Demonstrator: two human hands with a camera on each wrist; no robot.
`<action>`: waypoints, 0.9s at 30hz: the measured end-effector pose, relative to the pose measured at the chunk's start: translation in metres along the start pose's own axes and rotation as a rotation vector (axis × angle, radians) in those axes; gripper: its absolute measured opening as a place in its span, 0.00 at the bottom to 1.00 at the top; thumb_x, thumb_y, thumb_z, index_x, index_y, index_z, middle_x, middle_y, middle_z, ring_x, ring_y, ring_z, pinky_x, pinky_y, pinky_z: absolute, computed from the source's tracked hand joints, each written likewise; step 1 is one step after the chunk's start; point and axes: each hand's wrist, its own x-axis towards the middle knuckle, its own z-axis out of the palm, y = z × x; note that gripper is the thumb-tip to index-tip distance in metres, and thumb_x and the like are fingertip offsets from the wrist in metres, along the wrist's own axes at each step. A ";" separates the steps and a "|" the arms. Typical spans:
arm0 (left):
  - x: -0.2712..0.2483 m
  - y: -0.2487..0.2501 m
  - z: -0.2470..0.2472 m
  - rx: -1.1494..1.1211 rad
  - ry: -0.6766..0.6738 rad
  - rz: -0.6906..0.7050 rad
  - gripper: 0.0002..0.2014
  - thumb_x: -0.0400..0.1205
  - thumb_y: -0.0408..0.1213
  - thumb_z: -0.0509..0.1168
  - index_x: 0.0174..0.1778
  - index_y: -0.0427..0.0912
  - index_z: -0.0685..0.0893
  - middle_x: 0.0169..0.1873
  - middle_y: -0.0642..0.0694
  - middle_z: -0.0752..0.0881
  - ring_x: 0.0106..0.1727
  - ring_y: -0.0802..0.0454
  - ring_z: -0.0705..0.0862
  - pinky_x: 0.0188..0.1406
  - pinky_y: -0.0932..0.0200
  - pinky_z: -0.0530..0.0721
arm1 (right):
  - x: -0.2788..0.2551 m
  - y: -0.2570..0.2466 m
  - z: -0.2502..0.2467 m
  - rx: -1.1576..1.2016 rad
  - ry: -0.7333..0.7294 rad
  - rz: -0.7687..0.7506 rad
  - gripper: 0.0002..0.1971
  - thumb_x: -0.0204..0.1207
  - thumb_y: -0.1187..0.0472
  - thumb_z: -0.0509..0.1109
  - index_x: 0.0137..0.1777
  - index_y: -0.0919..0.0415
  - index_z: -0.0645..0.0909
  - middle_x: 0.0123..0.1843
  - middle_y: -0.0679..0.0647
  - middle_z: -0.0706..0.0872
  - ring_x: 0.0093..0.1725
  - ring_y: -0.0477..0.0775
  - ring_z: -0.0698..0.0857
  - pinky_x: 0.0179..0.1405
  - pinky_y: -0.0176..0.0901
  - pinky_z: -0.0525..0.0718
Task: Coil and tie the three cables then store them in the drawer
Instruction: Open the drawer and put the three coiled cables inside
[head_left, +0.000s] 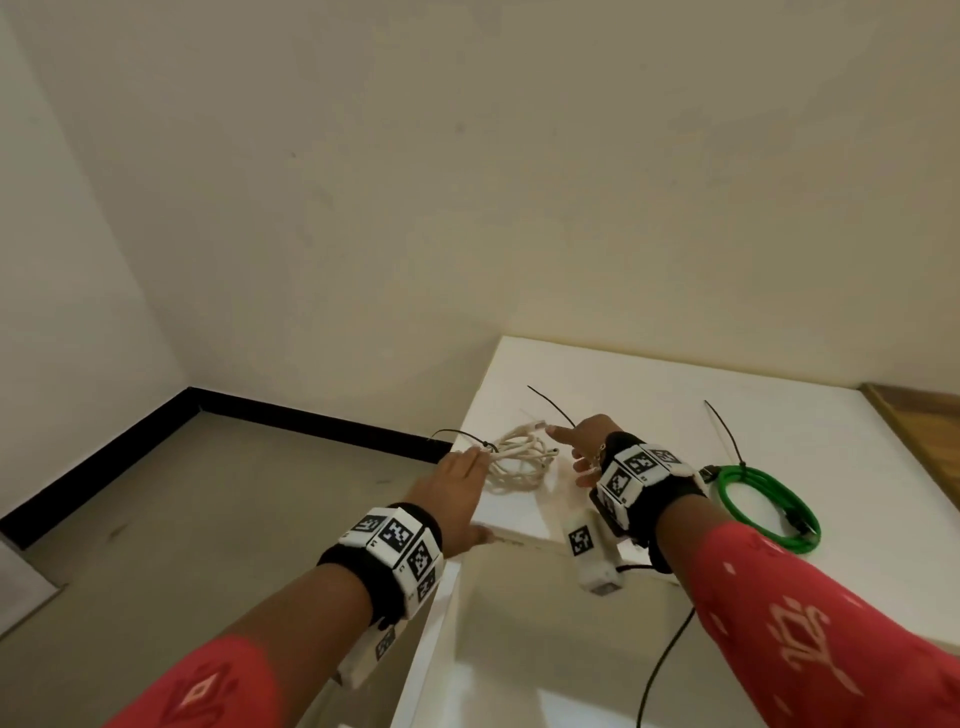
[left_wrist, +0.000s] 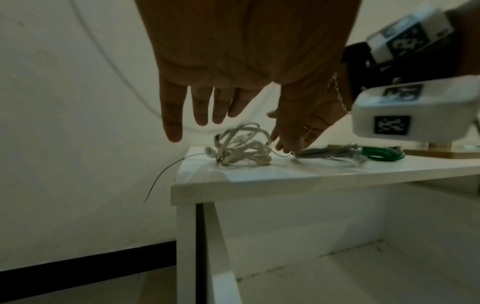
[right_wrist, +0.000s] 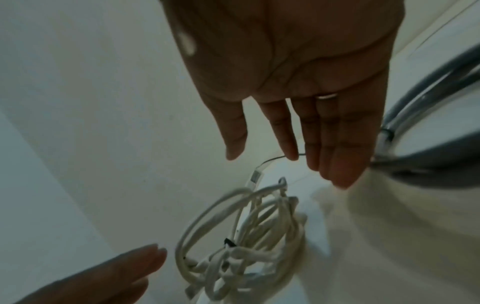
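A tied white cable coil (head_left: 519, 457) (left_wrist: 241, 148) (right_wrist: 246, 236) lies at the left corner of the white cabinet top (head_left: 649, 384), its black zip-tie tail (head_left: 457, 434) sticking out past the edge. My left hand (head_left: 467, 483) (left_wrist: 197, 111) hovers open with straight fingers at the coil's left side. My right hand (head_left: 576, 447) (right_wrist: 298, 148) is open just right of it, over a grey cable coil (left_wrist: 327, 153) whose zip-tie tail (head_left: 550, 405) rises behind the fingers. A tied green cable coil (head_left: 763, 506) lies further right.
Below the cabinet top the white drawer (head_left: 519, 649) (left_wrist: 337, 267) stands pulled out, nothing visible inside it. A wooden surface (head_left: 914, 415) borders the top on the right. Bare floor and a black skirting board (head_left: 260, 410) lie to the left. A black wrist-camera lead (head_left: 665, 660) hangs over the drawer.
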 end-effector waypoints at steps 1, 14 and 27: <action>0.003 -0.001 0.004 0.013 -0.023 0.011 0.46 0.78 0.52 0.64 0.80 0.37 0.41 0.83 0.42 0.45 0.83 0.44 0.46 0.82 0.46 0.58 | 0.007 0.000 0.007 -0.019 -0.003 0.009 0.23 0.69 0.46 0.73 0.41 0.69 0.74 0.35 0.61 0.79 0.41 0.63 0.81 0.49 0.56 0.82; -0.007 0.007 0.002 0.124 0.011 0.197 0.34 0.82 0.51 0.57 0.80 0.42 0.53 0.82 0.47 0.54 0.83 0.50 0.52 0.79 0.48 0.63 | -0.009 0.021 0.001 0.050 -0.011 0.004 0.14 0.70 0.73 0.71 0.55 0.77 0.80 0.31 0.60 0.81 0.25 0.54 0.84 0.32 0.45 0.88; -0.053 0.005 0.046 0.281 0.061 0.595 0.26 0.59 0.49 0.80 0.49 0.42 0.85 0.45 0.46 0.90 0.47 0.47 0.89 0.33 0.55 0.89 | -0.081 0.119 0.016 -0.027 -0.307 0.033 0.07 0.69 0.73 0.73 0.47 0.71 0.81 0.34 0.62 0.84 0.31 0.55 0.84 0.29 0.40 0.89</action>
